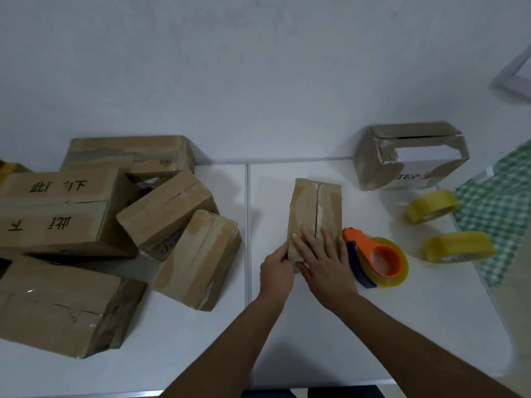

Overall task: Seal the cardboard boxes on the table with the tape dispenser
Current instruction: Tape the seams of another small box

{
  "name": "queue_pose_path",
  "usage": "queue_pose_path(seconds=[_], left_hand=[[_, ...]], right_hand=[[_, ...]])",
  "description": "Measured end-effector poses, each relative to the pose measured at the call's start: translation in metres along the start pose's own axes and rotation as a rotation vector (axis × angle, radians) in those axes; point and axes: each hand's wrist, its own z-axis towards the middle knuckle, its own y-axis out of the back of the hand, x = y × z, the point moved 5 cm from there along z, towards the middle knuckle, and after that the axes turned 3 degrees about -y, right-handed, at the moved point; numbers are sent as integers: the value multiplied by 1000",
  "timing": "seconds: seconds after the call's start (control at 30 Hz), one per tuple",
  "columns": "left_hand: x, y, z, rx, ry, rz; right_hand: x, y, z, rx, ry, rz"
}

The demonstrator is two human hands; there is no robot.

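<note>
A small brown cardboard box (314, 208) lies lengthwise in the middle of the white table (373, 326), its top seam running away from me. My right hand (323, 259) lies flat with straight fingers pressing on the box's near end. My left hand (277, 267) grips the near left corner of the same box. The tape dispenser (373, 258), orange and dark blue with a clear tape roll, lies on the table just right of my right hand, untouched.
A pile of several cardboard boxes (86, 225) fills the table's left side. A torn box (411, 155) stands at the back right. Two yellow tape rolls (431, 206) (459, 247) lie beside a green checked cloth (500, 208) at the right edge.
</note>
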Motion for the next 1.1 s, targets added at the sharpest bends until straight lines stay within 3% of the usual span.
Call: queue_pose_path(seconds=[0.1, 0.2, 0.3, 0.47, 0.63, 0.73, 0.83, 0.97, 1.03, 1.1], left_hand=[[5, 0, 11, 101, 119, -7], [17, 25, 19, -56, 225, -30], [10, 37, 6, -132, 42, -49], [-1, 2, -18, 136, -230, 400], [-22, 34, 12, 400, -508, 644], [-27, 32, 33, 516, -588, 930], [-26, 34, 41, 520, -552, 963], [-21, 40, 34, 467, -422, 913], [-31, 39, 31, 324, -452, 883], [-47, 25, 26, 188, -512, 902]], right_hand=[[0, 0, 0, 12, -7, 33], [-1, -3, 0, 37, -4, 50], [-2, -2, -1, 33, -7, 42], [-2, 0, -1, 36, -7, 16], [1, -1, 0, 54, 1, 27], [-1, -3, 0, 87, 16, 57], [-2, -1, 0, 96, 31, 115], [-18, 27, -1, 2, -40, 657], [-37, 35, -8, -101, -215, 914], [-41, 32, -20, -67, -404, 1223]])
